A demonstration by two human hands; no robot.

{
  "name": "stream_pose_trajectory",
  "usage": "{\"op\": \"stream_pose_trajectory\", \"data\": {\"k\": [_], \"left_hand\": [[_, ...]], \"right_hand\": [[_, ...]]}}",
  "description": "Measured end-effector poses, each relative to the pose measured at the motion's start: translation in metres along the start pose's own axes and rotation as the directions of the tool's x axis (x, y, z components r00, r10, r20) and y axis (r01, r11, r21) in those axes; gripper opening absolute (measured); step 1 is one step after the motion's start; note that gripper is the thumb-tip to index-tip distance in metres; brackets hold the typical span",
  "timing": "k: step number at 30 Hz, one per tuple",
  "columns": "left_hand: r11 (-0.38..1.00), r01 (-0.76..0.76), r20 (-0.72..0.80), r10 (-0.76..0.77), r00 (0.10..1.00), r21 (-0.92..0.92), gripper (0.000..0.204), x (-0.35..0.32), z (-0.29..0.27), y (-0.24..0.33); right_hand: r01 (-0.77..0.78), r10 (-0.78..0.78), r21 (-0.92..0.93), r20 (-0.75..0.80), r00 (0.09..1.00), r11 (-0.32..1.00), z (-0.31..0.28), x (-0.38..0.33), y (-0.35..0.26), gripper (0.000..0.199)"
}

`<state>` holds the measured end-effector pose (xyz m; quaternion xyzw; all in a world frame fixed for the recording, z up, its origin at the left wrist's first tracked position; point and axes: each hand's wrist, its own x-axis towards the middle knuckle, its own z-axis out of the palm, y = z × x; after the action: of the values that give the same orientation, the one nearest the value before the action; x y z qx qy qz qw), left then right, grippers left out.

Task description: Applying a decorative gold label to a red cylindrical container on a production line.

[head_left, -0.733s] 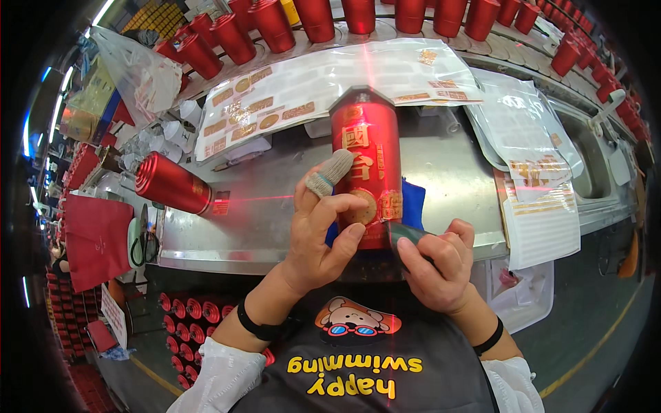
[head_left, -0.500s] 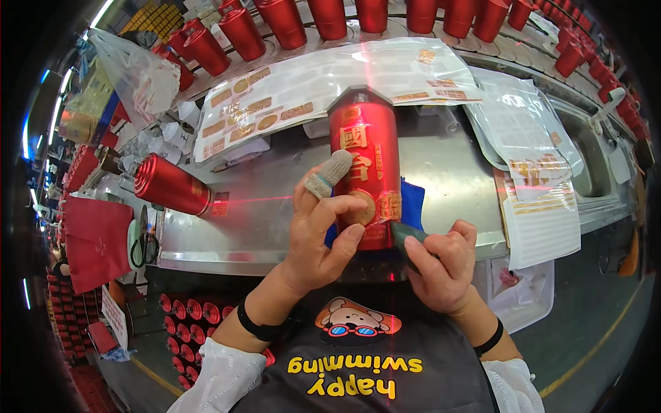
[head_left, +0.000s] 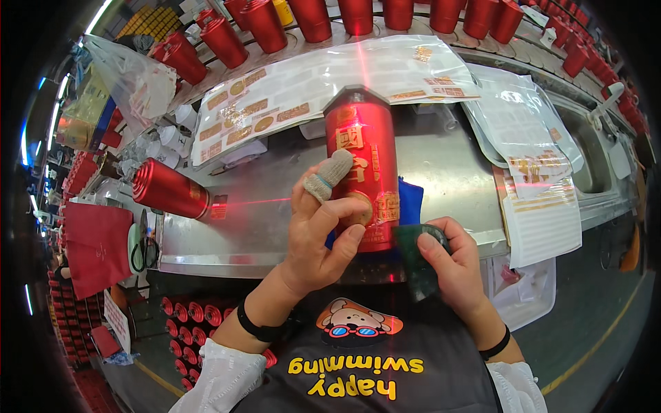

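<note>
A red bottle (head_left: pixel 383 148) with a dark, angular base lies on a blue cloth (head_left: pixel 411 206), its base pointing away from me. Gold characters and a square gold mark (head_left: pixel 387 206) decorate its side. My left hand (head_left: pixel 320 224) reaches over the bottle, thumb and bent forefinger closed at the edge of a round gold sticker (head_left: pixel 363 208). A knitted finger cover (head_left: pixel 329 177) is on one of its fingers, which touches the bottle. Beside the bottle's near end, my right hand (head_left: pixel 451 265) grips a flat, dark green scraper (head_left: pixel 417 265), held off the surface.
Sticker sheets (head_left: pixel 303 89) lie behind the bottle, with more sheets (head_left: pixel 533 148) at right by a sink (head_left: pixel 591 162). Another red bottle (head_left: pixel 169 187) lies at left on the metal table (head_left: pixel 268 241). Red bottles (head_left: pixel 311 19) line a conveyor at the back. Red laser lines cross the table.
My right hand has drawn the scraper off the bottle, to the right and toward me, turning its flat face into view. My left hand stays in place. The conveyor's bottles have shifted.
</note>
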<state>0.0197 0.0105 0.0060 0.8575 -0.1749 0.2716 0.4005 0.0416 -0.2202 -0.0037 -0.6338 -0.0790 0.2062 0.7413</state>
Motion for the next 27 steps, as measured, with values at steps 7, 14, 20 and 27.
{"op": "stream_pose_trajectory", "data": {"k": [7, 14, 20, 27], "left_hand": [[0.999, -0.026, 0.032, 0.024, 0.999, 0.042, 0.024, 0.004, 0.0, 0.003], [0.992, -0.085, 0.135, 0.073, 0.988, 0.09, 0.021, 0.014, -0.003, 0.006], [0.981, -0.106, 0.222, 0.069, 0.973, 0.162, 0.023, 0.019, -0.005, 0.012], [0.981, -0.117, 0.22, 0.081, 0.972, 0.156, 0.024, 0.022, -0.003, 0.012]], "right_hand": [[-0.076, 0.069, 0.195, 0.042, 0.997, 0.978, 0.004, 0.001, 0.006, 0.019], [-0.076, 0.062, 0.212, 0.07, 0.996, 0.974, 0.003, 0.001, 0.01, 0.02], [-0.067, 0.045, 0.236, 0.099, 0.994, 0.969, 0.001, -0.001, 0.012, 0.021], [-0.105, 0.084, 0.264, 0.09, 0.992, 0.959, 0.0, -0.004, 0.016, 0.022]]}}
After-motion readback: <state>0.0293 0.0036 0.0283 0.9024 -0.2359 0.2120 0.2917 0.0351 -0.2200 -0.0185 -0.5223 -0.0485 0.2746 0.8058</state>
